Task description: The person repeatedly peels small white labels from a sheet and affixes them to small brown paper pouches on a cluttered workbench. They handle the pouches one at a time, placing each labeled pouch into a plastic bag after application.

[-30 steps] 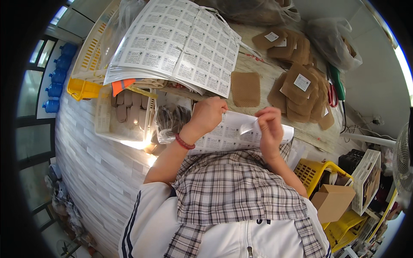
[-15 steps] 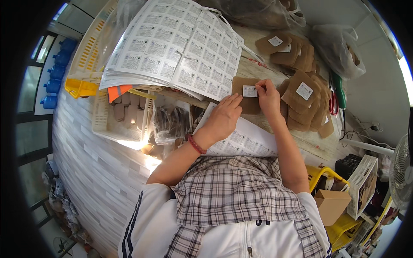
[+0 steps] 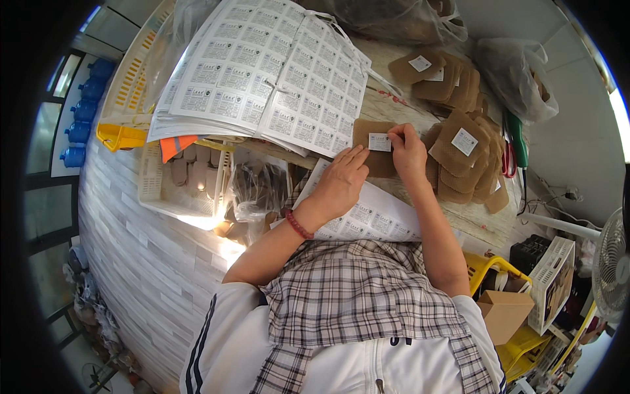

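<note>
A brown textured pad with rounded corners (image 3: 365, 131) lies on the worktable in front of me. On it is a small white printed label (image 3: 379, 142), whose right edge is pinched between the thumb and fingers of my right hand (image 3: 409, 156). My left hand (image 3: 341, 184) lies flat, its fingertips at the pad's lower left edge. Under my left hand and forearms is a white sheet of printed labels (image 3: 377, 217), resting partly over my lap. A thick stack of similar label sheets (image 3: 262, 72) spreads out at the far left.
Piled brown pads (image 3: 453, 157), some labelled, lie right of my right hand; another pile (image 3: 443, 75) sits farther back. A plastic bag (image 3: 518, 75), a green-handled tool (image 3: 516, 141) and red-handled scissors (image 3: 508, 157) are at the right. Crates (image 3: 184, 187) stand left, below the table.
</note>
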A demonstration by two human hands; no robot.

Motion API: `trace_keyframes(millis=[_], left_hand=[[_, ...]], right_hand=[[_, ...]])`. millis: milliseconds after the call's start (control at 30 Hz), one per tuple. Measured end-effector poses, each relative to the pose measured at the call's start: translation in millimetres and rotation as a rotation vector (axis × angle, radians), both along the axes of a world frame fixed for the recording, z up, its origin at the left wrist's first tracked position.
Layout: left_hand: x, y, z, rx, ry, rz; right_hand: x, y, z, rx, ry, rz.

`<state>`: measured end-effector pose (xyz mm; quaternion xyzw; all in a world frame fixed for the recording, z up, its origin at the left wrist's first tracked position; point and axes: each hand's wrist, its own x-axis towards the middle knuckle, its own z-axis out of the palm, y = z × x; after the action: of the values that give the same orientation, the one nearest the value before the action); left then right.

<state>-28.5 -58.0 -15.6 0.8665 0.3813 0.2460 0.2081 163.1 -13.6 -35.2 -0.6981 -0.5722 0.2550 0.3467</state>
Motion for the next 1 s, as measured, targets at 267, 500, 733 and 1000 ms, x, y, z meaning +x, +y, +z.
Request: trace_keyframes(millis=[267,500,733,1000], left_hand=[[0,0,-1,0.0,-0.01,-0.001],[0,1,0,-0.005,-0.018,-0.01],[0,1,2,-0.011,-0.015,-0.013],[0,0,11,-0.095,0.028,-0.006]], right_hand=[[0,0,0,-0.016,0.003,0.0],[0,0,-1,-0.023,0.069,-0.031],[-2,-1,6,-0.039,-0.025,-0.006],[-5,-2,-1,0.04,-0.081,-0.005]])
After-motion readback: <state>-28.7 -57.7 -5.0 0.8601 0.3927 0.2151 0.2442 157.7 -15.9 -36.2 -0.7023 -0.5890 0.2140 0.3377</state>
